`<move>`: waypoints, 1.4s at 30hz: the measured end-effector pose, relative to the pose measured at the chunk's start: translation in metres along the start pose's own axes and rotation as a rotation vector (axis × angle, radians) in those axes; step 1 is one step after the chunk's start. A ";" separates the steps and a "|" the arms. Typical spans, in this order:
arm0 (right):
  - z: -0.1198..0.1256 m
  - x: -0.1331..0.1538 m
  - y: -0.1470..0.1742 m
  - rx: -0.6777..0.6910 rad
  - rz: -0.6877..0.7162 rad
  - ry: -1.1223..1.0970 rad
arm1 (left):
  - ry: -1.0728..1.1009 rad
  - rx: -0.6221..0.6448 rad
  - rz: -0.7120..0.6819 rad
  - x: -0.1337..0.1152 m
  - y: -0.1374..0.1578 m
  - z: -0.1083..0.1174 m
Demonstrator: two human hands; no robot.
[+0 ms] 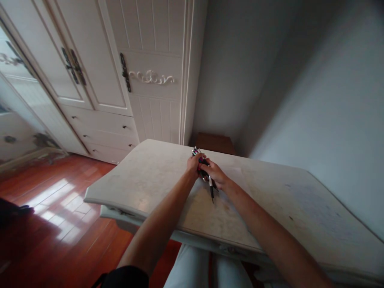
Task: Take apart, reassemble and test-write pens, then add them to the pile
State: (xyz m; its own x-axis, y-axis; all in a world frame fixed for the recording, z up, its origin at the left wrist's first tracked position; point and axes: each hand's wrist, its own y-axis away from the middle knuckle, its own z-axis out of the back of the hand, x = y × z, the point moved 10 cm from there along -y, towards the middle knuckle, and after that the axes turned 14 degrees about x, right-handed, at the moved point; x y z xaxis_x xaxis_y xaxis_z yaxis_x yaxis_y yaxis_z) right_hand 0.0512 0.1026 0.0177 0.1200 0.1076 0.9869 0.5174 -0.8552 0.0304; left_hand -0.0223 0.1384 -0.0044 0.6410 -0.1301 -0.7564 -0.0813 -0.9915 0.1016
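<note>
A bundle of pens (204, 173) is held over the far middle part of the white desk (168, 172). My left hand (193, 164) is closed around the bundle from the left. From the right, my right hand (215, 173) is also closed on the pens, its fingers meeting the left hand. Several pen ends stick out above the hands, and one white and black pen (211, 188) points down toward me below them. The fingers hide most of the bundle, so the number of pens cannot be made out.
A white wardrobe (156, 36) with dark handles stands behind the desk to the left. A brown box-like piece (214, 143) sits behind the desk's far edge. The grey wall (336, 120) borders the right side. Red-brown wooden floor (99, 240) lies at left.
</note>
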 end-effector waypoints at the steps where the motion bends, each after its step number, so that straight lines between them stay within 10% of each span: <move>1: 0.000 -0.001 0.000 0.000 -0.001 -0.025 | 0.019 -0.022 0.004 0.001 0.000 0.002; 18: 0.007 -0.025 0.006 0.127 -0.159 -0.193 | 0.356 -0.052 -0.194 -0.039 -0.012 0.034; 25: 0.041 -0.016 0.002 -0.081 -0.010 -0.343 | 0.360 0.145 -0.131 -0.044 -0.009 0.017; 34: 0.083 -0.008 0.006 -0.388 0.282 -0.380 | -0.157 0.379 0.430 0.035 0.021 -0.041; 42: 0.095 -0.007 0.017 -0.602 0.426 -0.455 | -0.487 0.421 0.128 0.021 0.031 -0.063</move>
State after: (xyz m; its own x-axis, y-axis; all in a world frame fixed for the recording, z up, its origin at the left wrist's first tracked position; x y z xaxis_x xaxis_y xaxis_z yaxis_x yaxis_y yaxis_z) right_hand 0.1391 0.1355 -0.0035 0.5958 -0.2005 0.7777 -0.1698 -0.9779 -0.1220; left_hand 0.0369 0.1050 0.0239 0.1953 -0.1358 -0.9713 -0.4890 -0.8719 0.0235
